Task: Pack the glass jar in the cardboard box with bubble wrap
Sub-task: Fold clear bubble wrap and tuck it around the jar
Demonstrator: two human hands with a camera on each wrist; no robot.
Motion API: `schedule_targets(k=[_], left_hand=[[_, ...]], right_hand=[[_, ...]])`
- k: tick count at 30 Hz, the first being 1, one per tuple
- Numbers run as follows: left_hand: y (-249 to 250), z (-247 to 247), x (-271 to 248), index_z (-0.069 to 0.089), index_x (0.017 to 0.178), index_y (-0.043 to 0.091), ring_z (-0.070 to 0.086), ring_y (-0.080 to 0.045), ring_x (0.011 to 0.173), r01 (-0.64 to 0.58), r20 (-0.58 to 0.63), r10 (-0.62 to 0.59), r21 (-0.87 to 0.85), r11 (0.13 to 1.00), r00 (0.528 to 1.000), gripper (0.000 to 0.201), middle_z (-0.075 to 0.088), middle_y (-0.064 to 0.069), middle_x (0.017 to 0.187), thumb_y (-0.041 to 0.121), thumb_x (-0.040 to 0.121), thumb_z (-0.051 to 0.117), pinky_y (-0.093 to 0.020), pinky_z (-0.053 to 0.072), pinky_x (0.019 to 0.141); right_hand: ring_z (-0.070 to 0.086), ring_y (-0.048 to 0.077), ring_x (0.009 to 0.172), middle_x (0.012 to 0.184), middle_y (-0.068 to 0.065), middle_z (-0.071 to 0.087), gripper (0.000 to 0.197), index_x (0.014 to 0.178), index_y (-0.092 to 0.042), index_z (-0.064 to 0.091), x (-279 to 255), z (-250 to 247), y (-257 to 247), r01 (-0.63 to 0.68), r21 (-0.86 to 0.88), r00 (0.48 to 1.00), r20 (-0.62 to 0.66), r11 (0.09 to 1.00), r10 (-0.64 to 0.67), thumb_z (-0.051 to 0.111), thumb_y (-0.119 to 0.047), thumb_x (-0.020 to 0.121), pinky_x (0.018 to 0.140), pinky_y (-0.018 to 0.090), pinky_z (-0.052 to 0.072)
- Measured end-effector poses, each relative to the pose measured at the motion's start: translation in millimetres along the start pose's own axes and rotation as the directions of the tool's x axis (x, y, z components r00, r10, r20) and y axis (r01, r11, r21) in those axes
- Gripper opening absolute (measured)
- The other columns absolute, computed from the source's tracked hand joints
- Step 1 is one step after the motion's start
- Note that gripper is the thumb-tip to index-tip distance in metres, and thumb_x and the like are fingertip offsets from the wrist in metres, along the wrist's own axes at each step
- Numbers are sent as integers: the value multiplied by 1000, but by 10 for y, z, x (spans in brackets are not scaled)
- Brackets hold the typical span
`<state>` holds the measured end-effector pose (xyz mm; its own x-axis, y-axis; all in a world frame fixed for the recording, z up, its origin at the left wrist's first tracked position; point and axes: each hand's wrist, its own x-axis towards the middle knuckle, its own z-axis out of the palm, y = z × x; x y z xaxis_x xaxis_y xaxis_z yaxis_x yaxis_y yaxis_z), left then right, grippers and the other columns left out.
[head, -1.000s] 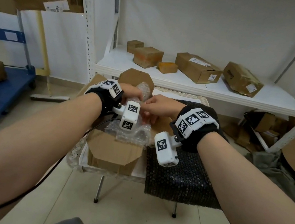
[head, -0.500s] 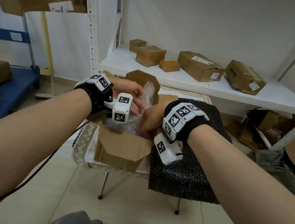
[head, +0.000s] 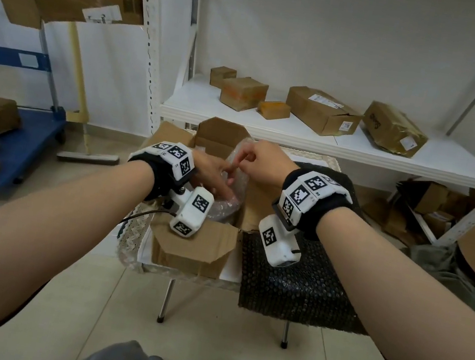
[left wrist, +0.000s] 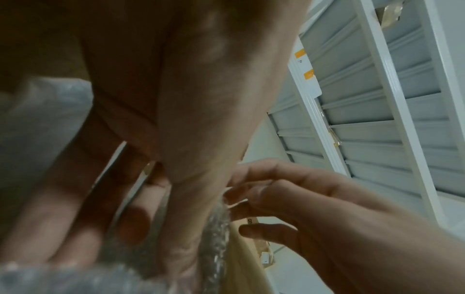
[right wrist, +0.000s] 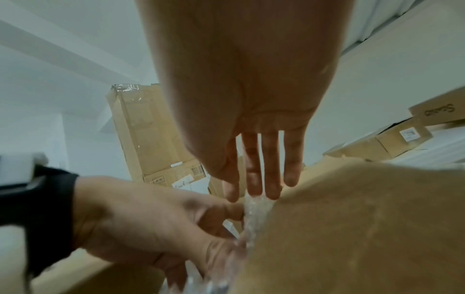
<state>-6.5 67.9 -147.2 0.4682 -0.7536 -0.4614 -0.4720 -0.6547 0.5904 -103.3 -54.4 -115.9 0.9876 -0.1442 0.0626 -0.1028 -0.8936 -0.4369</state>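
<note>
The open cardboard box (head: pixel 193 248) stands on a small table with its flaps spread. Clear bubble wrap (head: pixel 223 207) fills it, and one fold stands up at the back. No jar shows through the wrap. My left hand (head: pixel 217 179) reaches into the box with straight fingers pressing down on the wrap (left wrist: pixel 216 238). My right hand (head: pixel 251 163) is above it and pinches the raised edge of the wrap (right wrist: pixel 254 214) between thumb and fingers. In the right wrist view the left hand (right wrist: pixel 151 218) lies beside a box flap (right wrist: pixel 365 218).
A sheet of black bubble wrap (head: pixel 297 284) hangs over the table's right half. The lace-edged table cloth (head: pixel 132 234) shows at the left. Behind is a white shelf (head: pixel 315 136) with several cardboard boxes. A blue cart (head: pixel 22 144) stands on the floor at the left.
Both hands went down into the box with the wrap. The right hand has since risen to the wrap's top edge, while the left hand stays low and presses.
</note>
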Motion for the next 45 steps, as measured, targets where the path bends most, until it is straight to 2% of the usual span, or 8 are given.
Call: schedule_targets(k=[9, 19, 23, 27, 34, 40, 43, 45], left_hand=[[-157, -22, -58, 72, 92, 13, 58, -9, 57, -102, 212, 111, -52, 993, 971, 17, 63, -14, 85, -2, 88, 63, -16, 45, 50], [2, 68, -15, 69, 119, 13, 51, 0, 41, -69, 309, 35, 101, 992, 951, 32, 69, 3, 69, 4, 89, 66, -12, 41, 41], [-66, 80, 59, 75, 110, 26, 58, -6, 55, -40, 427, 13, 55, 998, 904, 32, 63, -20, 106, 14, 81, 76, -16, 47, 48], [2, 87, 14, 60, 132, 12, 68, -5, 73, -26, 516, 22, 0, 1000, 856, 48, 73, -3, 105, 15, 85, 69, -16, 54, 60], [40, 164, -20, 56, 108, 11, 67, -2, 74, 44, 640, -33, -1, 999, 767, 18, 72, 10, 84, 13, 90, 51, -16, 53, 69], [151, 196, -132, 52, 135, 6, 63, 2, 81, -24, 562, -112, 229, 973, 819, 33, 65, 4, 110, 12, 104, 42, -13, 52, 74], [211, 223, -198, 53, 134, 0, 61, -4, 86, -52, 530, -120, 299, 953, 840, 35, 62, -3, 117, 14, 104, 42, -16, 52, 79], [196, 185, -234, 60, 128, 1, 63, -13, 88, -39, 492, -102, 269, 962, 864, 31, 66, -6, 112, 11, 101, 48, -23, 53, 82]], right_hand=[[63, 20, 105, 113, 0, 69, 22, 112, -27, 69, 133, 143, 76, -52, -210, 993, 90, 976, 72, 61, -32, 91, 91, 35, 53], [60, 28, 112, 127, 5, 52, 30, 114, -21, 72, 261, 299, 137, -82, -375, 976, 156, 923, 150, 62, -32, 88, 96, 41, 51], [58, 25, 117, 117, 1, 66, 35, 118, -26, 67, 302, 329, 248, -61, -432, 968, 195, 900, 159, 64, -39, 86, 102, 42, 44], [44, 23, 129, 117, -5, 67, 55, 125, -34, 54, 297, 366, 268, -23, -477, 969, 205, 879, 137, 70, -55, 77, 115, 51, 23], [52, 28, 116, 121, 3, 52, 72, 126, -37, 55, 75, 213, 83, -53, -612, 903, 308, 789, 300, 76, -66, 63, 89, 38, 48], [56, 41, 116, 122, 2, 66, 107, 108, -42, 67, 1190, 1112, 937, 22, -671, 792, 464, 741, 396, 77, -76, 7, 79, 71, 42], [49, 45, 127, 135, 14, 58, 72, 130, -22, 62, 370, 656, 113, 24, -704, 846, 392, 710, 361, 79, -53, 67, 96, 66, 41], [51, 44, 126, 137, 19, 55, 70, 136, -14, 55, 184, 636, 22, 16, -695, 874, 358, 719, 327, 76, -44, 76, 100, 60, 42]])
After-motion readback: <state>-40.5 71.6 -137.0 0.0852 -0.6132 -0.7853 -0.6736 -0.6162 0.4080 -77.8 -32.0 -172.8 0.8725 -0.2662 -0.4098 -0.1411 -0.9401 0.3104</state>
